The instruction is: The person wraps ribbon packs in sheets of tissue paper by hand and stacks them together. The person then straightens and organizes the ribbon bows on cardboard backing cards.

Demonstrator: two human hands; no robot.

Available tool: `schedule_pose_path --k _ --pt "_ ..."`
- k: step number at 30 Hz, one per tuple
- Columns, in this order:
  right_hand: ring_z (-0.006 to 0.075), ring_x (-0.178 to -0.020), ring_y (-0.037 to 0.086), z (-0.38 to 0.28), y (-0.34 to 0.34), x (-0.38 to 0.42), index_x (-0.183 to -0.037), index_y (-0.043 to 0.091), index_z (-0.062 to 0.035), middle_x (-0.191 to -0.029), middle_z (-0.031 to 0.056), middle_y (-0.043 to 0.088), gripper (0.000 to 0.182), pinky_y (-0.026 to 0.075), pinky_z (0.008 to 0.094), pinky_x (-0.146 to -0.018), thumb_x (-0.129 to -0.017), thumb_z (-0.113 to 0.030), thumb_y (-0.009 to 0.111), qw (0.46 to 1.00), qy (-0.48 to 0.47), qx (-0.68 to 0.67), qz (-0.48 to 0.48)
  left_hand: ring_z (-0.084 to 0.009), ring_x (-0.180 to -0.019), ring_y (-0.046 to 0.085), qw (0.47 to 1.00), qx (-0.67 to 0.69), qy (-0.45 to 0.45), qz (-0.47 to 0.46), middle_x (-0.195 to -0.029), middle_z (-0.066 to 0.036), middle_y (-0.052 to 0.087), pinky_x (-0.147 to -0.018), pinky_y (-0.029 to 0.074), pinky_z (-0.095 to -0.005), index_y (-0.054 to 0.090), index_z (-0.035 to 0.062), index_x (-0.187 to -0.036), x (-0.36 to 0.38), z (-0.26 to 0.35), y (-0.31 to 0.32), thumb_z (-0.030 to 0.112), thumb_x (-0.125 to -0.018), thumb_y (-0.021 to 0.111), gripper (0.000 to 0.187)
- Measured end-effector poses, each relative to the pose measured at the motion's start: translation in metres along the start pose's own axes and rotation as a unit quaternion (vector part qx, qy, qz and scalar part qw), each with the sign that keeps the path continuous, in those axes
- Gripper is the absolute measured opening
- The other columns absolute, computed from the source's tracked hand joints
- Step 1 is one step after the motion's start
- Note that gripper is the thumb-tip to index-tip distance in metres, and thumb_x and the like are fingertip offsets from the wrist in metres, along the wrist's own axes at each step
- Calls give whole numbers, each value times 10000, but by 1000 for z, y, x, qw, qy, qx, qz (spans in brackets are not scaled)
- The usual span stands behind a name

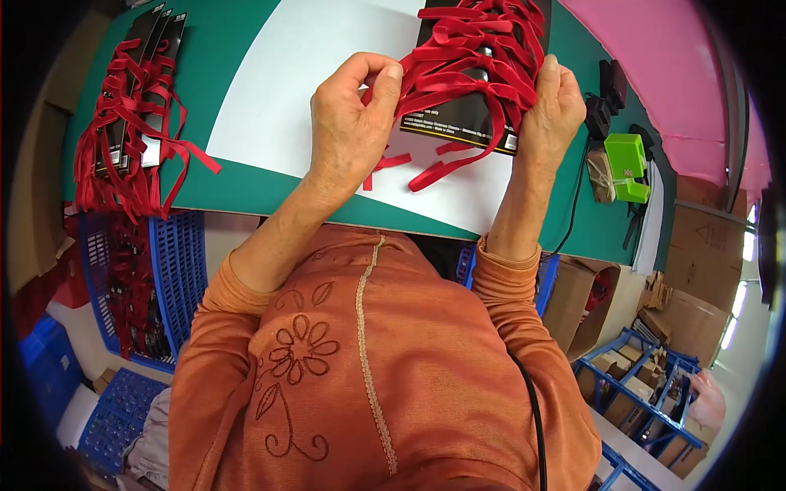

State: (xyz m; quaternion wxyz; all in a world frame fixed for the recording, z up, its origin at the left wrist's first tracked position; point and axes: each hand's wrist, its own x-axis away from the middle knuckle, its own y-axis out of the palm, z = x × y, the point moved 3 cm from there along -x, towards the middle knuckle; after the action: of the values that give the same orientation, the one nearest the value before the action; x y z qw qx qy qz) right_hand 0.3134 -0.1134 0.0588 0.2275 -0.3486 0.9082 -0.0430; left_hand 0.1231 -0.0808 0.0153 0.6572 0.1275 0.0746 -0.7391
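A black printed card [458, 127] carrying several red velvet bows [467, 69] is at the top centre, over a white sheet [278, 90]. My left hand [356, 123] is closed at the card's left side, thumb and forefinger pinching red ribbon of a bow. At the right edge, my right hand [553, 114] is closed on the card and the ribbon beside it; part of its grip is hidden behind the bows. Loose ribbon tails [454, 168] hang below the card's lower edge.
More black cards with red bows [135, 114] lie overlapped on the green table [217, 29] at left. A blue basket [182, 270] with similar cards stands below. At right are a bright green tape dispenser [627, 168], a dark cable and a cardboard box [577, 303].
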Motion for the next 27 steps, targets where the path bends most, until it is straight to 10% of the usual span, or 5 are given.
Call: schedule_pose_path --k 14,18,27 --pt "88 -590 454 2 7 5 -793 583 19 -644 21 530 292 409 218 -559 -922 -232 511 1000 24 11 -6 -75 -610 508 998 -25 62 18 -771 -54 596 -545 423 -152 585 -4 -916 6 -4 1 71 -878 603 86" --pt "99 -596 474 2 10 7 -799 584 23 -648 36 544 289 425 227 -571 -923 -226 505 999 -20 48 -1 -77 -513 478 920 234 -302 -85 -674 -17 576 -475 400 -191 593 11 -865 3 -13 1 90 -837 650 102" --pt "118 -572 488 5 17 10 -796 581 20 -648 53 552 285 441 244 -551 -929 -214 487 998 -38 56 14 -56 -486 430 948 169 -270 6 -640 -19 554 -428 357 -179 598 2 -831 14 -4 3 158 -846 665 171"
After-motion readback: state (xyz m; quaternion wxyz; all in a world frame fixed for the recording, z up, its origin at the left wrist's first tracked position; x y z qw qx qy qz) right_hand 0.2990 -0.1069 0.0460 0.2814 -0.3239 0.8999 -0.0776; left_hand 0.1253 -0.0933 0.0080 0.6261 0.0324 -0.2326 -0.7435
